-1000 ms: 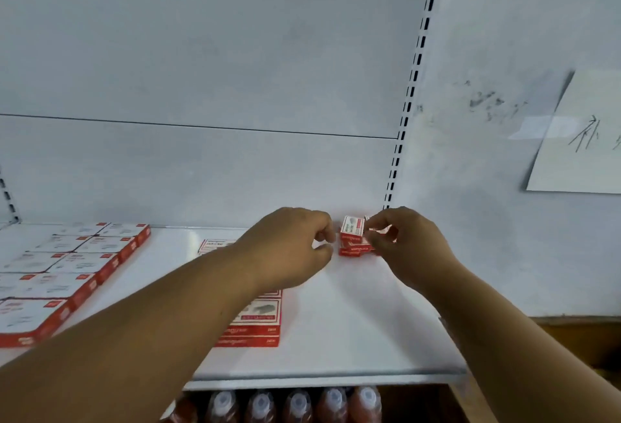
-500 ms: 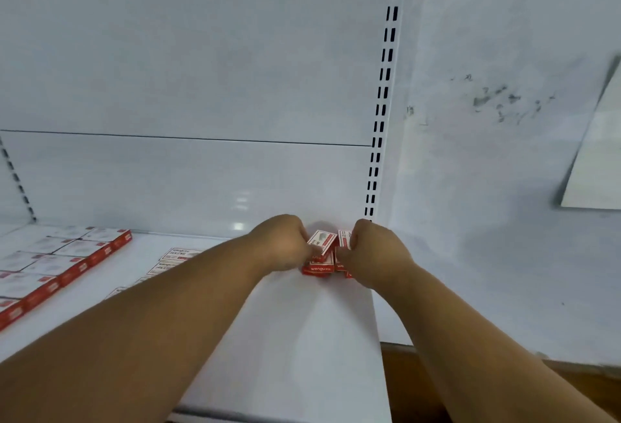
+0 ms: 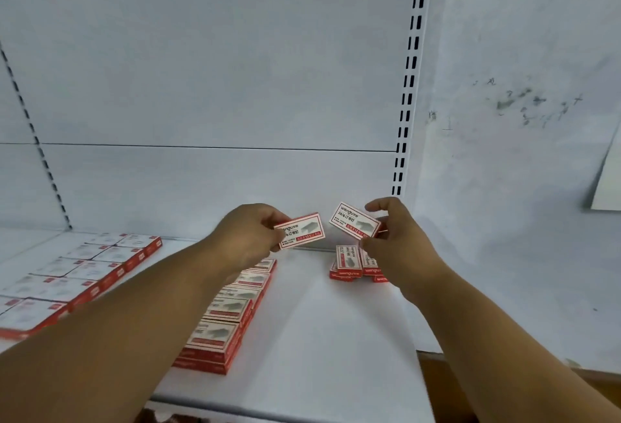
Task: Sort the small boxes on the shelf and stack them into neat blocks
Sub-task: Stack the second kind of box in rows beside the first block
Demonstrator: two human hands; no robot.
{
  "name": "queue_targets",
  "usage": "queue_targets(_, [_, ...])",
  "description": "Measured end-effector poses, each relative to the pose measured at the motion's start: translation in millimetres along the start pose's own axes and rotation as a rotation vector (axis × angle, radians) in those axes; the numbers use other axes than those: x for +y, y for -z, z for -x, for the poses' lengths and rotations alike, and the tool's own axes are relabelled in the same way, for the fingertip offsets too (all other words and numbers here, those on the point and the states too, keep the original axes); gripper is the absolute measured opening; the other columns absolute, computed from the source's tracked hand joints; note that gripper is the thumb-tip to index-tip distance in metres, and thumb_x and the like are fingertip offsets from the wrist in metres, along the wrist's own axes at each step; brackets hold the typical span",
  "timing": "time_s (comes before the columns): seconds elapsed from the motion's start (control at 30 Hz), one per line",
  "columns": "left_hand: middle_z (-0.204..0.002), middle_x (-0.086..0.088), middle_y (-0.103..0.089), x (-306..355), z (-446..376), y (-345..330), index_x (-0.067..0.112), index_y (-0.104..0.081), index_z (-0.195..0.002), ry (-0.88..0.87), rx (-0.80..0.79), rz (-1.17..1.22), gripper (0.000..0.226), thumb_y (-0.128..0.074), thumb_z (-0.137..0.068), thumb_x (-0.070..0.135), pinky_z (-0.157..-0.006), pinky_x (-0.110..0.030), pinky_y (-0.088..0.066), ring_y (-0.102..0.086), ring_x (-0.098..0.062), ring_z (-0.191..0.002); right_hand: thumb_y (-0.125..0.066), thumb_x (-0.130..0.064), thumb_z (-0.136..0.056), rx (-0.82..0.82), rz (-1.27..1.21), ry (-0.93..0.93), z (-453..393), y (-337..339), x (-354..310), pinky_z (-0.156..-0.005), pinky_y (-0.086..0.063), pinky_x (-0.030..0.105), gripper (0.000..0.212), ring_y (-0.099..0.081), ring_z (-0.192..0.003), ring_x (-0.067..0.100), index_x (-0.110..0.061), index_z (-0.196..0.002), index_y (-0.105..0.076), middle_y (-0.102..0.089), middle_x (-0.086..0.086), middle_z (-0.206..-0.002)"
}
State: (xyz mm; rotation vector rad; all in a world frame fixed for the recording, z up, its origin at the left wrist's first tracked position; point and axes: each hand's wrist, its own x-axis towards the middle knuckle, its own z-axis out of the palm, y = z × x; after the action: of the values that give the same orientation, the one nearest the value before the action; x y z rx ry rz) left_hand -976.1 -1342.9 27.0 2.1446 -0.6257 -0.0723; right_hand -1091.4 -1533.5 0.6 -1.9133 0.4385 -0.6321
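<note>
My left hand (image 3: 250, 234) pinches one small red-and-white staple box (image 3: 300, 230) above the white shelf (image 3: 329, 338). My right hand (image 3: 395, 241) holds a second small box (image 3: 353, 221), tilted, between thumb and fingers. Both boxes are lifted off the shelf, a short gap apart. Under my right hand a small pile of the same boxes (image 3: 349, 263) sits at the back right corner, partly hidden by the hand. A row of stacked boxes (image 3: 228, 315) runs from back to front beneath my left forearm.
A block of larger flat red-and-white boxes (image 3: 77, 274) covers the shelf's left side. A slotted upright (image 3: 408, 86) marks the shelf's right end, with a scuffed wall beyond. A sheet of paper (image 3: 610, 180) hangs at the far right.
Both hands have lifted off the corner pile, each with one box, and have moved apart. The camera has shifted, so the row of stacked boxes shows again.
</note>
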Motion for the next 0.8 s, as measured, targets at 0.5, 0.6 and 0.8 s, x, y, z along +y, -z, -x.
queue_targets(0.5, [-0.093,0.001,-0.068,-101,4,109,0.025,-0.061,-0.091,0.018,-0.183,-0.144,0.013,-0.059,-0.091,0.013,-0.064,-0.029,-0.047,-0.065,-0.017,-0.084,-0.065,-0.013,-0.084,-0.211,0.393,-0.051,33,-130,-59,-0.052,-0.052,0.023,0.019,-0.065,-0.071,0.011,-0.031,-0.09,-0.064,-0.069,-0.012,-0.087])
queue_targets(0.6, [-0.093,0.001,-0.067,-113,0,111,0.026,-0.062,-0.087,0.001,-0.205,-0.176,0.017,-0.058,-0.089,0.01,-0.058,-0.027,-0.041,-0.064,-0.018,-0.088,-0.061,-0.014,-0.089,-0.181,0.423,-0.12,36,-142,-58,-0.054,-0.053,0.022,0.02,-0.065,-0.077,0.011,-0.031,-0.098,-0.066,-0.067,-0.01,-0.097])
queue_targets(0.8, [-0.095,0.008,-0.066,-124,-4,114,0.028,-0.062,-0.089,-0.06,-0.241,-0.278,0.018,-0.057,-0.088,0.011,-0.073,-0.03,-0.053,-0.063,-0.014,-0.091,-0.051,-0.014,-0.092,-0.146,0.534,-0.145,46,-161,-62,-0.064,-0.048,0.021,0.027,-0.061,-0.08,0.01,-0.032,-0.092,-0.07,-0.059,-0.014,-0.09])
